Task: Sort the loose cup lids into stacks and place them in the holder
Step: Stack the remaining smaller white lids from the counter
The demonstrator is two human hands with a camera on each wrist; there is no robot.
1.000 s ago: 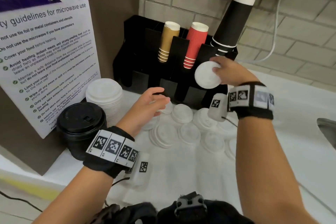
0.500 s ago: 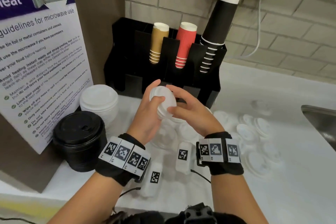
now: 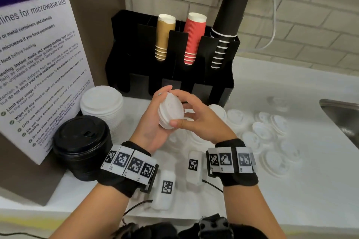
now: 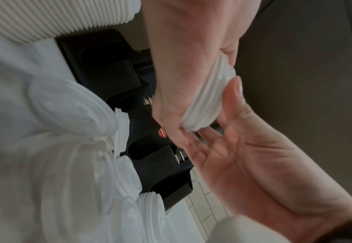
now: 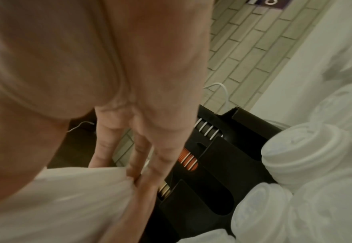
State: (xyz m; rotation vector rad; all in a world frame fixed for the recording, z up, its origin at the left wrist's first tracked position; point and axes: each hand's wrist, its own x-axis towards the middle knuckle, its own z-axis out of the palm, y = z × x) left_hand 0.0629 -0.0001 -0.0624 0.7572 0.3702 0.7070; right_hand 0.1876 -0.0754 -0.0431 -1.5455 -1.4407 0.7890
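I hold a small stack of white lids [image 3: 171, 110] in the air, just in front of the black holder [image 3: 126, 44]. My left hand [image 3: 151, 122] cups the stack from the left, fingers curled over its top edge. My right hand [image 3: 200, 122] pinches it from the right, thumb low and fingers high. In the left wrist view the stack [image 4: 207, 102] sits edge-on between both hands. In the right wrist view the top lid [image 5: 52, 205] fills the lower left. Several loose white lids [image 3: 262, 132] lie on the white counter to the right and under my hands.
A tall stack of larger white lids [image 3: 102, 103] and a stack of black lids [image 3: 83, 141] stand at the left by a microwave notice. The holder's upper slots carry tan, red and black cups [image 3: 194, 39]. A steel sink [image 3: 342, 114] borders the right.
A second ago my right hand held one lid up near the holder while my left reached among the counter lids. Both hands have come together at the centre, gripping the small stack.
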